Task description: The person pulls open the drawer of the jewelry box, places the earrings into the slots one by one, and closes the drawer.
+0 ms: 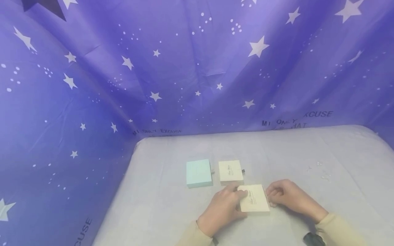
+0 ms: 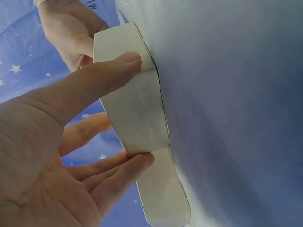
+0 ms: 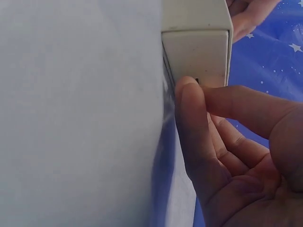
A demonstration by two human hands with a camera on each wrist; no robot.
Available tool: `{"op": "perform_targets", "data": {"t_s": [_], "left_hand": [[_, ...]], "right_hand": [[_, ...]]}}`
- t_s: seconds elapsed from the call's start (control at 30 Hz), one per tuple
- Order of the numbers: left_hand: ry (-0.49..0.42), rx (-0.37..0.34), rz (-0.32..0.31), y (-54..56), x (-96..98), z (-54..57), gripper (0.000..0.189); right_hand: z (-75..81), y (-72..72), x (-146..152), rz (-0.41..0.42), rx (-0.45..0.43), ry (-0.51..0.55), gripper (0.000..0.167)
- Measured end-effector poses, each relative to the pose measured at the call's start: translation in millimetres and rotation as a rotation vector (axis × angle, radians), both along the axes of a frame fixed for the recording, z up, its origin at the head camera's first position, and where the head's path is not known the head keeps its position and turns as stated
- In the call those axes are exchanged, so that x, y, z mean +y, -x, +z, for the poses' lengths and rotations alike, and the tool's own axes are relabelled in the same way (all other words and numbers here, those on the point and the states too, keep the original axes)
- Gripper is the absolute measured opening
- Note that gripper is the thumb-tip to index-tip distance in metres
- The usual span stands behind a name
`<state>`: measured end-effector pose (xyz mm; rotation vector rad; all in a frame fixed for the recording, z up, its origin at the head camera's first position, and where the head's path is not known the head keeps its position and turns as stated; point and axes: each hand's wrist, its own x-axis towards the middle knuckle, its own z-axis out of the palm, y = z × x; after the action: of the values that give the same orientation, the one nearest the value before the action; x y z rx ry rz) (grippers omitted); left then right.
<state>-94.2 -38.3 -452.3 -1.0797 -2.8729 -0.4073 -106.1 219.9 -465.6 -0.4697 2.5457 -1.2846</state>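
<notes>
- The left grip [image 1: 222, 206] grasps the cream box [image 1: 253, 198], thumb on the near side and fingers over the top and far side; this hold probably steadies the outer sleeve.
- The box lies between the two grips. At its opposite end, the right grip [image 1: 287, 195] pinches a small dark tab [image 3: 197, 82], likely because the tab is the only handle on that face. The inner drawer looks nearly flush.
- Just beyond the left grip is a second cream box [image 1: 231, 171], and farther left of that a mint box [image 1: 199, 172]; both have tabs facing right, perhaps for easy reach.
- Beyond and right of the right grip lie small shiny pieces [image 1: 319, 164], too tiny to identify.
- Under both grips, a pale cloth covers the table [image 1: 147, 191]; past it hangs a creased violet-blue curtain [image 1: 184, 68] with white stars and lettering.
</notes>
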Motion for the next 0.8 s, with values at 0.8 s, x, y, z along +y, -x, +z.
{"op": "perform_targets", "data": {"t_s": [0.8], "left_hand": [[0.04, 0.079, -0.046, 1.1, -4.5, -0.1, 0.063]], "right_hand": [[-1.0, 6.1, 29, 0.099, -0.056, 0.062, 0.016]]}}
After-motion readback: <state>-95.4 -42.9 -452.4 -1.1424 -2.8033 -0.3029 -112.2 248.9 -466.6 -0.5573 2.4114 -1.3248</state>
